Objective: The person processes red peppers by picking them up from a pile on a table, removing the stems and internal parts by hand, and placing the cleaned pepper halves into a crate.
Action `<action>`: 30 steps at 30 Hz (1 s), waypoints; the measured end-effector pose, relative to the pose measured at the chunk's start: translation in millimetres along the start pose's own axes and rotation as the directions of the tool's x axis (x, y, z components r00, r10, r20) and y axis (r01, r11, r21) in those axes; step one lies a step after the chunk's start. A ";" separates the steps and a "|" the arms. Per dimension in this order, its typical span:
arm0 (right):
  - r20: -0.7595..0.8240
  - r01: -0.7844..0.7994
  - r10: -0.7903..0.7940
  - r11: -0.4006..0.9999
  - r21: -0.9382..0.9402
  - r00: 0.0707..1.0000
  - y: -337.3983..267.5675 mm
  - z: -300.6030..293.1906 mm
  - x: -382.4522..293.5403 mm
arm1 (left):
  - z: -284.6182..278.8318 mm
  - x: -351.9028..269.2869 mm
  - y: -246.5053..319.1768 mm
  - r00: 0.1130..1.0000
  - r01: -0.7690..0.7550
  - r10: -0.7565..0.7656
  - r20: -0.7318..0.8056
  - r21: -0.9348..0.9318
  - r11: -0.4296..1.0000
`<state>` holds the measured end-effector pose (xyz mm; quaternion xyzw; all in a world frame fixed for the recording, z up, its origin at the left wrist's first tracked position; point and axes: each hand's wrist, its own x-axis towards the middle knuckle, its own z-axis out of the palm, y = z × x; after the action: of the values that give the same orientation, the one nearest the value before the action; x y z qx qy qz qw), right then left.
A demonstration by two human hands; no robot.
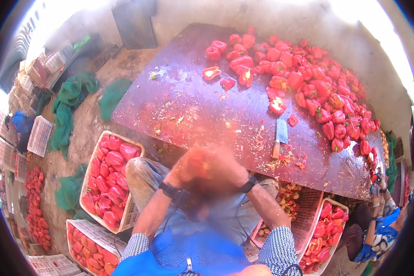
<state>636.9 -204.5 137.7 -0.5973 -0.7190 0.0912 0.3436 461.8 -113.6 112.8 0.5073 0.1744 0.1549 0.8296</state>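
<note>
My left hand (189, 165) and my right hand (227, 167) are close together in front of me, near the front edge of the purple-brown tabletop (200, 96). Both are blurred, and a reddish patch shows between them; whether they hold a thing cannot be told. A cleaver (281, 131) with a wooden handle lies on the tabletop, to the right beyond my hands. Red bell peppers (317, 86) form a large heap across the far right of the table. A cut pepper (278, 105) lies just past the blade, and another cut pepper (211, 72) lies farther left. Seeds and scraps are scattered about.
A crate of red peppers (86, 193) stands by my left knee, another crate (89, 226) below it. To my right are a red crate (305, 220) with pepper cores and a white crate of peppers (343, 210). Green netting (69, 103) lies left. Another person (379, 220) is at the right.
</note>
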 end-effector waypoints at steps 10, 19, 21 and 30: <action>-0.257 -0.346 0.348 0.937 0.054 0.901 -22.2 21.0 -23.8 | 25.4 15.0 -33.7 0.886 -0.288 0.270 -0.378 0.008 0.957; -0.401 -0.170 0.201 0.979 0.112 0.894 -13.6 38.2 -19.0 | 61.5 -9.3 -0.8 0.863 -0.216 0.268 -0.427 0.167 0.962; -0.419 -0.202 0.260 0.963 0.179 0.870 -15.4 43.2 -18.5 | 67.7 -11.6 4.4 0.860 -0.188 0.247 -0.446 0.173 0.967; -0.247 -0.359 0.549 0.763 0.537 0.798 -4.5 43.8 -28.0 | 48.7 -18.5 23.6 0.958 -0.178 0.120 -0.261 -0.212 0.961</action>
<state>608.3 -219.3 96.7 -0.6621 -0.4218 0.2216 0.5785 465.3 -149.7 157.0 0.3950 0.2174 0.2985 0.8412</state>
